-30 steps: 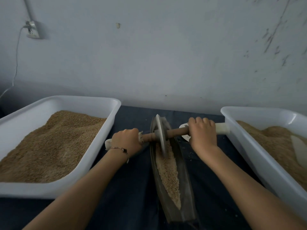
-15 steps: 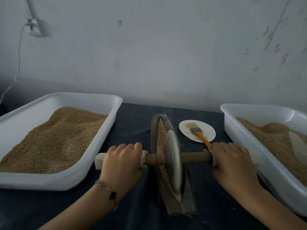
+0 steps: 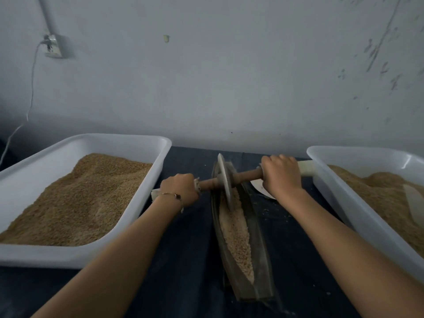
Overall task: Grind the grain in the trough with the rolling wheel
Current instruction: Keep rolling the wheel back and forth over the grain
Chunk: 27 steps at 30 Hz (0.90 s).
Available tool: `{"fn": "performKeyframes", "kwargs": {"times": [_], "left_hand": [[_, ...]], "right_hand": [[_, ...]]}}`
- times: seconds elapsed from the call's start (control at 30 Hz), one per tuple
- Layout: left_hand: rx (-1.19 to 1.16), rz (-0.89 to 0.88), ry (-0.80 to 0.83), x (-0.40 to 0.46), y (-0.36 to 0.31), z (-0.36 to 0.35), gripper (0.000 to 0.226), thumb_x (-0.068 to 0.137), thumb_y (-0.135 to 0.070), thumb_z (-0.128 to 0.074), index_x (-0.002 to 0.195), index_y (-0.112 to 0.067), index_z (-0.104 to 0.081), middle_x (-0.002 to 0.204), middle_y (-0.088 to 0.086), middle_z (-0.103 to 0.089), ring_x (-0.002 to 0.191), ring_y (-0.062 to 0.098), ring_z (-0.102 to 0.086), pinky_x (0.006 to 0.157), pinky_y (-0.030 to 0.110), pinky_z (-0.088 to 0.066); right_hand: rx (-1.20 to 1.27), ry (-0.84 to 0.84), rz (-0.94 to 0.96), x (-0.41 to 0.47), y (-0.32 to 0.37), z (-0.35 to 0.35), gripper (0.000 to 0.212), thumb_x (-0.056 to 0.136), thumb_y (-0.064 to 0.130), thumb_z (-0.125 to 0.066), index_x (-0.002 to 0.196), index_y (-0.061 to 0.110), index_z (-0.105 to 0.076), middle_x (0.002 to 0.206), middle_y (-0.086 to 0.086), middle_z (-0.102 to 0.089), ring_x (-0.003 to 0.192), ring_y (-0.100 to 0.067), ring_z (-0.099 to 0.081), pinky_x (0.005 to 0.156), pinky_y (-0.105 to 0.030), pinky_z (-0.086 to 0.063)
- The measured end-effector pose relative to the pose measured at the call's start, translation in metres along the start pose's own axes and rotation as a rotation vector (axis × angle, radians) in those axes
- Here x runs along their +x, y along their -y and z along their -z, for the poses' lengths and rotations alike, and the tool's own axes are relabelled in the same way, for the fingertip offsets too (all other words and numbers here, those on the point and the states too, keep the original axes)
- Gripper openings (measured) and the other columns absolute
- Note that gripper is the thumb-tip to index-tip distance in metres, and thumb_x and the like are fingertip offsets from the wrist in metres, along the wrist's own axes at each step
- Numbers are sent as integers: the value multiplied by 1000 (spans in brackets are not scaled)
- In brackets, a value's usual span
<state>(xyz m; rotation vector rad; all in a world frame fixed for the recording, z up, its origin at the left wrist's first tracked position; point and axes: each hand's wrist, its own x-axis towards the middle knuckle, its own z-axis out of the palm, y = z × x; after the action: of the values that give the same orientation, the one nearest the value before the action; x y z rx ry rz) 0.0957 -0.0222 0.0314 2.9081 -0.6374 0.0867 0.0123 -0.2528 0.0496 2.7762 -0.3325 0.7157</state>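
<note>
Grain (image 3: 236, 235) lay along the trough (image 3: 259, 255), wheel (image 3: 226, 180) at the far end.

From the head camera, both hands were wrapped tight round the wooden axle (image 3: 247, 174): left hand (image 3: 180, 189) on the nearer, lower end, right hand (image 3: 281, 174) farther out. The trough's long axis ran from the person toward the wall, so most grain lay nearer them than the wheel; I judged a pull back came next. White tubs (image 3: 146, 203) flanked it on the dark counter (image 3: 192, 260).

I am counting two white tubs (image 3: 68, 143) (image 3: 358, 152) flanking one trough (image 3: 252, 260), one to each side; one rolling wheel (image 3: 226, 180) is sitting in it, and one plate (image 3: 258, 187) is lying just right of it.
</note>
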Motion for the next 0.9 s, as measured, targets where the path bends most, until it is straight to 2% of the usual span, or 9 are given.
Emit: {"fn": "performKeyframes", "kwargs": {"times": [0.27,0.33,0.4,0.47,0.53,0.63,0.7,0.77,0.9], "left_hand": [[24,-73,-101,-24,1,-3,15,89,-36,-52,83,-23,-49,81,-4,-61,70,14,-58,69,32,-52],[73,-112,-99,-40,-4,2,16,90,-38,-50,84,-23,-49,77,-8,-58,68,11,-56,64,28,-48],[145,-141,-143,-63,-10,6,17,90,-39,-48,82,-25,-44,74,-11,-51,68,10,-54,62,26,-40],[168,-164,-158,-90,-13,10,18,90,-41,-47,81,-28,-38,73,-12,-46,69,10,-50,64,25,-37],[146,-173,-126,-115,-12,13,16,88,-44,-47,82,-32,-37,73,-12,-44,73,7,-52,66,24,-37],[141,-159,-105,-134,-9,14,15,86,-44,-45,83,-32,-36,72,-12,-42,78,6,-53,57,22,-28],[134,-135,-76,-133,-9,14,16,86,-43,-46,83,-32,-35,72,-12,-41,73,7,-51,51,19,-21],[123,-110,-60,-122,-9,11,16,87,-41,-48,82,-32,-37,71,-13,-42,66,6,-44,50,19,-23],[133,-64,-130,-87,-10,2,16,89,-36,-50,83,-28,-38,77,-11,-50,67,10,-47,59,26,-31]], "right_hand": [[72,-28,-37,-35,2,9,11,85,17,-61,94,19,-55,95,2,-62,92,-19,-54,80,-31,-37],[123,2,-46,-58,-2,14,13,88,21,-60,100,22,-56,99,6,-61,95,-16,-55,85,-31,-40],[170,24,-42,-81,-6,24,15,86,21,-63,98,24,-55,96,8,-61,90,-14,-54,81,-29,-40],[174,37,-28,-103,-8,42,29,70,11,-75,82,24,-52,79,6,-59,74,-15,-53,68,-28,-35],[151,-10,2,-120,-11,59,44,46,0,-83,68,21,-51,63,5,-52,58,-18,-50,57,-29,-29],[97,-43,68,-130,-15,73,51,33,-2,-82,64,20,-49,59,5,-48,54,-20,-49,57,-29,-28],[102,-52,77,-127,-14,73,51,31,-2,-82,64,19,-50,59,4,-49,54,-22,-49,56,-29,-28],[97,-59,64,-118,-11,65,48,33,-1,-85,66,16,-54,59,1,-52,55,-23,-51,55,-30,-30],[115,-74,20,-90,-6,34,38,48,4,-87,73,12,-60,66,-4,-59,61,-26,-57,57,-35,-40]]}}
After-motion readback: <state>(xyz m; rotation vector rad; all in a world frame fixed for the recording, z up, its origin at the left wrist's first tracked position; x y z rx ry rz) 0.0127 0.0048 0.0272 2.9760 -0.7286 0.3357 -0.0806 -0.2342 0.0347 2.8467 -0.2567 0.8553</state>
